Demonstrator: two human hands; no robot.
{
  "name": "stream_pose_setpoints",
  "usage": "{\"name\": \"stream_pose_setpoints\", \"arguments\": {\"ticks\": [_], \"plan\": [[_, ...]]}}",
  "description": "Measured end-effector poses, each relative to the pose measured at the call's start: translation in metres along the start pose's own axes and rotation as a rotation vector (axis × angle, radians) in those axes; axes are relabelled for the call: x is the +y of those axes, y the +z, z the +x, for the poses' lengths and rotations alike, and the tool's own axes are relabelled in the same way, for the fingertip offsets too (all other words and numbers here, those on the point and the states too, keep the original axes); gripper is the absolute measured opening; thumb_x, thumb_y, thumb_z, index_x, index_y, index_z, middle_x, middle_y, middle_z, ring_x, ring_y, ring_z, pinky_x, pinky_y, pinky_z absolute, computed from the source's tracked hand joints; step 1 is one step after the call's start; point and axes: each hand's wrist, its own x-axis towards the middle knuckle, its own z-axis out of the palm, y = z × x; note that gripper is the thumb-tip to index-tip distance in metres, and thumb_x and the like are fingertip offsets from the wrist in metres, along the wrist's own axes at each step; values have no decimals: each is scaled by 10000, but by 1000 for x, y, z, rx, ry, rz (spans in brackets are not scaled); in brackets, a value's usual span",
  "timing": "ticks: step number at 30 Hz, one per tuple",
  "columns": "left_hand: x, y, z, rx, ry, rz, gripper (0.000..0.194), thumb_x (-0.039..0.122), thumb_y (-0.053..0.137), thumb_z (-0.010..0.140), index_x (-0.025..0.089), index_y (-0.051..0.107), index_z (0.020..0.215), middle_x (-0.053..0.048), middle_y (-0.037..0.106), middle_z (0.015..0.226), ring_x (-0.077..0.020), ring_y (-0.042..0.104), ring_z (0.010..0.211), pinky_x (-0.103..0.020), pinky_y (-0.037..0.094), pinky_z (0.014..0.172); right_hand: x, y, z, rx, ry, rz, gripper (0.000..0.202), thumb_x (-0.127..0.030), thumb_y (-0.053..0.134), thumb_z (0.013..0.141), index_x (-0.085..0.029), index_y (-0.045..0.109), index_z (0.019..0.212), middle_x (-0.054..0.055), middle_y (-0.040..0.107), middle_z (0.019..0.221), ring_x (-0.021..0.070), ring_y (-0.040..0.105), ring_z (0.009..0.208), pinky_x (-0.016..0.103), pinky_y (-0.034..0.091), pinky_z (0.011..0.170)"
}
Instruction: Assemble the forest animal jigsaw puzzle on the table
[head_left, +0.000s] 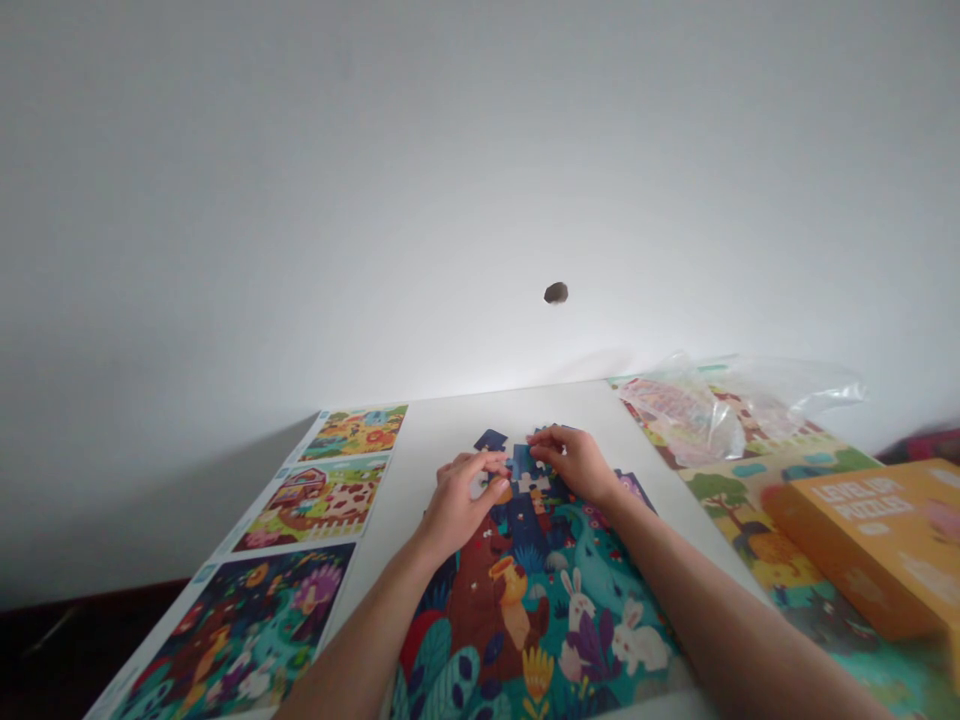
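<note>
A partly assembled jigsaw puzzle (555, 560) lies on the white table, showing a brown bear, white rabbits and plants on dark blue and teal. My left hand (459, 505) is at the puzzle's upper left, thumb and fingers apart, tips touching pieces there. Over the upper edge my right hand (576, 462) pinches at a dark blue puzzle piece (525, 460), its fingers curled and partly hiding it. A light gap shows in the puzzle just below that piece. One loose dark piece (491, 440) sits beyond my left fingers.
On the left lies a sheet with printed pictures (315, 505). To the right are an orange puzzle box (885, 530), a colourful printed sheet (720, 490) and a crumpled clear plastic bag (720, 410). The white wall (420, 200) with a small hole stands behind the table.
</note>
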Motion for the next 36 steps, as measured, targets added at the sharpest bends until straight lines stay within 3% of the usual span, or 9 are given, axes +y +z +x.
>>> {"name": "stream_pose_setpoints", "arguments": {"ticks": [4,7,12,16,26,32,36], "plan": [[0,1,-2,-19,10,82,292,236,600,858,266,612,1149,-34,687,1107,-211,606,1043,-403,462,962,7,0,1,80,79,-40,162,-285,632,793,-202,731,889,14,722,776,175,647,725,259,452,676],[0,2,-3,-47,17,92,339,228,593,862,276,586,1197,-34,668,1159,-216,586,1092,-403,451,975,11,0,2,72,114,-23,151,-272,623,796,-195,725,877,19,731,781,186,665,736,262,467,670],[0,1,-3,-41,31,93,377,221,581,867,277,582,1240,-52,648,1212,-229,562,1133,-418,423,996,5,0,0,-22,59,-82,149,-251,611,816,-210,733,890,18,742,845,197,672,792,287,479,722],[0,1,-2,-87,31,114,312,232,610,853,285,656,1157,-39,680,1157,-235,562,1095,-434,405,998,2,0,-1,-85,-12,-168,148,-243,628,818,-235,746,906,28,739,923,207,664,856,324,480,808],[3,-1,-2,-142,51,192,247,250,603,859,297,706,1078,-19,684,1143,-246,545,1075,-436,389,953,5,1,-2,-100,-61,-357,147,-259,633,841,-276,748,930,18,726,967,216,580,974,353,409,900],[7,-2,-3,-171,69,225,240,258,583,878,310,719,1069,-21,669,1144,-250,520,1055,-454,376,943,4,3,-4,-136,-65,-433,189,-365,695,803,-302,732,977,15,719,992,236,557,992,416,327,933],[8,-2,-4,-181,91,242,244,261,576,883,305,716,1078,-31,657,1155,-249,515,1044,-450,379,930,4,3,-4,-136,-75,-470,189,-335,700,809,-309,728,994,24,709,1025,240,541,1003,417,313,912]]}}
